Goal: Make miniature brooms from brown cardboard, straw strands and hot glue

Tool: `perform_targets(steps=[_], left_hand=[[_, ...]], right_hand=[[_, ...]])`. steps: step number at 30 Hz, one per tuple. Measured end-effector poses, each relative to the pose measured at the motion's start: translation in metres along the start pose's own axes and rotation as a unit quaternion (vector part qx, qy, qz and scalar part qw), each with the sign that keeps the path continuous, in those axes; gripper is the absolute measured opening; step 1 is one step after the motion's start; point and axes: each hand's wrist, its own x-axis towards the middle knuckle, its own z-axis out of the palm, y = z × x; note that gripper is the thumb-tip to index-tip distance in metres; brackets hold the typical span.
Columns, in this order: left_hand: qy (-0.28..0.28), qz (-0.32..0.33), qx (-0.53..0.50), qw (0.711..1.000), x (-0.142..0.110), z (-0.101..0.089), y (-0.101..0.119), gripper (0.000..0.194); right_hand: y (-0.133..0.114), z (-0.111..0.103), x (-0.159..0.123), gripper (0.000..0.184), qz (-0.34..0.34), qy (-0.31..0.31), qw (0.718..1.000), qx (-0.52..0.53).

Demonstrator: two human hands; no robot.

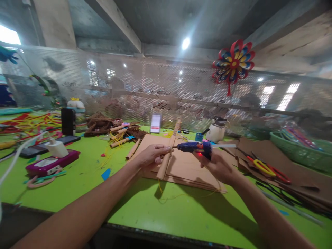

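My left hand [153, 155] is closed around a long rolled tube of brown paper [168, 152] that stands tilted over a stack of brown cardboard sheets [181, 169]. My right hand [218, 162] grips a blue hot glue gun [194, 147], whose nozzle points left and touches the tube near my left fingers. A white glue stick [224, 146] juts from the gun's back, and a red light glows on its body.
On the green table lie more paper rolls [121, 136], red-and-yellow scissors [264, 167], a phone [156, 123], a white charger [57, 148] on a purple case, a white jar [217, 130] and a green basket [303, 148]. A perforated screen with a paper pinwheel [233, 64] stands behind.
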Motion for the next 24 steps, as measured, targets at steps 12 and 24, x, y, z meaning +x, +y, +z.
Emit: perform_targets(steps=[12,24], left_hand=[[0.002,0.015,-0.007,1.0,0.0004,-0.001,-0.0001,0.027],[0.005,0.024,-0.025,0.999,0.004,-0.004,-0.0001,0.021]], right_hand=[[-0.0037,-0.0008,-0.0009,0.029,-0.037,-0.008,0.999,0.002],[-0.0029,0.0008,-0.0031,0.03,-0.045,-0.019,0.999,-0.017]])
